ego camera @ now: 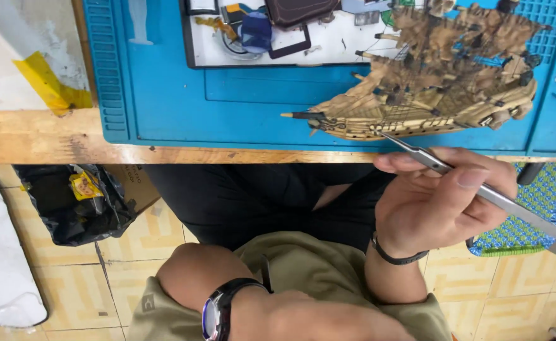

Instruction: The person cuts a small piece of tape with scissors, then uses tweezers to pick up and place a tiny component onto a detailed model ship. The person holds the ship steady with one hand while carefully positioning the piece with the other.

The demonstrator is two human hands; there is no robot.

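My right hand (445, 199) pinches steel tweezers (480, 189), fingers closed round them, tips touching the hull of the wooden model ship (429, 82) lying on the blue mat (164, 95) on the counter (38, 136). The ship looks light and brittle, its rigging and masts snap-prone; I judge the solid hull the 1 safe hold. My left hand (303, 316) rests low, apparently empty.

Shiny metal tweezers (480, 189); matt wooden ship model (429, 82); blue rubbery mat (164, 95).
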